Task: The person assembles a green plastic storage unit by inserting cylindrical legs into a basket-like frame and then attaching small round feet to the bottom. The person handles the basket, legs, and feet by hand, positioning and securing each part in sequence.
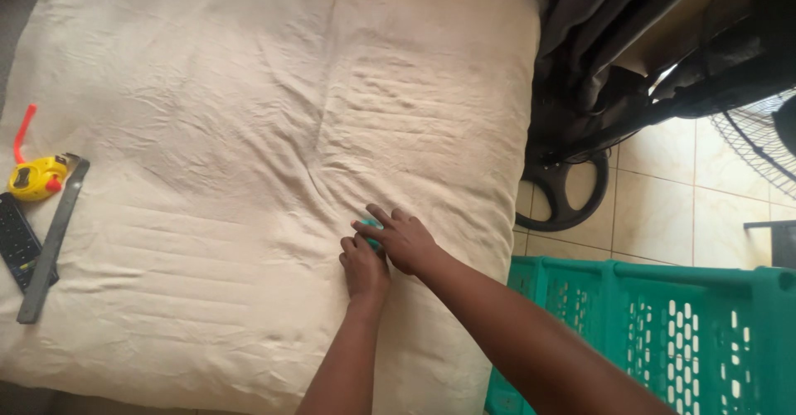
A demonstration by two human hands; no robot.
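Note:
Both of my hands meet near the right middle of a wide cream cloth (249, 133) spread flat and creased. My left hand (363, 267) is curled around a small teal object (370, 225), and my right hand (400, 237) lies over the same object with its fingers stretched leftward. Most of the teal object is hidden under the two hands, so its shape cannot be told.
At the cloth's left edge lie a yellow tape measure (37, 177) with an orange loop, a grey metal ruler (52, 242) and a black remote control (16, 241). A teal plastic crate (663, 332) stands at the lower right on a tiled floor (655, 191). Dark fabric (597, 42) and a fan (759, 137) are at the upper right.

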